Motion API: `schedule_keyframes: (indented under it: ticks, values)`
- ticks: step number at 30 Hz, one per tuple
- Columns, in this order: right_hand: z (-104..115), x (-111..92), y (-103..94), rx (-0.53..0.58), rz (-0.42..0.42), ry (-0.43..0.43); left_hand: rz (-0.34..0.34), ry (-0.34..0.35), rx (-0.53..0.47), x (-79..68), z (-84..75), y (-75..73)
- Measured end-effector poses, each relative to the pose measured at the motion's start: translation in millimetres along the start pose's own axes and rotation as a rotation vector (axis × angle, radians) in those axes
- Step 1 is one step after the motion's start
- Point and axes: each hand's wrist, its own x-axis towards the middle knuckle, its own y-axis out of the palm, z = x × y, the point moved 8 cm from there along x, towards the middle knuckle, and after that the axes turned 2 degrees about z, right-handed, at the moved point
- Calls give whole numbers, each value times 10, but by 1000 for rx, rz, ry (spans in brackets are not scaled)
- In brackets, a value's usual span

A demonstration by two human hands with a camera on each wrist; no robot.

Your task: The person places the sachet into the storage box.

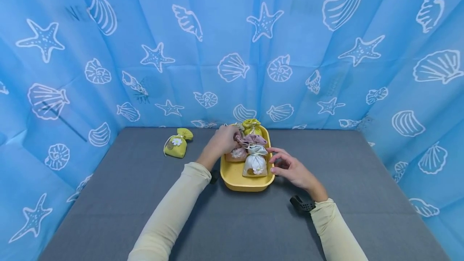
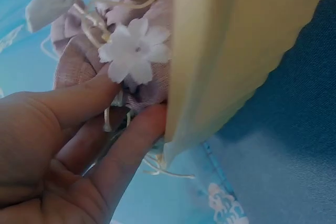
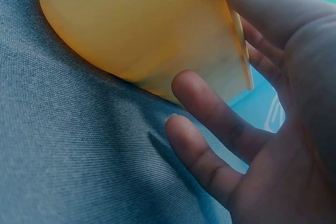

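A yellow tray [image 1: 242,182] holds several small drawstring pouches. My left hand [image 1: 225,139] reaches in over its left side, thumb and fingers pinching the gathered top of a pink pouch [image 1: 237,154] with a white flower [image 2: 135,51]. Beside that pouch, at the front, stands a white pouch [image 1: 256,163]; a mauve pouch top [image 1: 255,139] and a yellow-green pouch [image 1: 251,126] show behind. At the tray's right rim is my right hand [image 1: 295,172], fingers loosely spread. In the right wrist view, its thumb lies right at the rim and two fingers [image 3: 202,100] extend outside the wall.
One more yellow-green pouch [image 1: 175,145], with a white flower, lies on the grey table [image 1: 250,224] left of the tray. A blue curtain [image 1: 203,51] with white shell and starfish prints hangs behind and at both sides.
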Motion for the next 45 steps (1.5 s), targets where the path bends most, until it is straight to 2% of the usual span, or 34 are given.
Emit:
schedule_keyframes:
  ticks: [3,6,9,12,16,21,25,29,33,35,39,45]
  values:
    - [-3,-9,-3,1,-4,-1,28,-10,-24,-7,23,-14]
    - [-6,-16,-11,3,-6,6,35,-21,-45,-48,36,-88]
    - [-16,-19,-21,-1,-9,12,9,-17,-76,-130,53,-233]
    - [-21,-19,-30,-9,-12,13,-42,-19,-143,-225,141,-384]
    - [-26,-20,-36,-10,-14,11,-142,-42,-251,-361,389,-556]
    - [-28,-31,-35,-10,-13,18,-295,-100,-328,-542,821,-754]
    - [-18,-33,-41,-4,-12,13,-381,-152,-383,-655,1149,-877]
    - [-3,-33,-49,9,-7,-7,-456,-205,-407,-720,1398,-914]
    - [5,-34,-52,15,-5,-20,-513,-254,-446,-767,1604,-848]
    - [5,-33,-46,12,-4,-18,-507,-287,-468,-784,1705,-784]
    - [4,-21,-10,5,5,-24,-426,-362,-488,-781,1872,-643]
    - [28,-1,13,1,-1,-34,-329,-414,-475,-737,1962,-542]
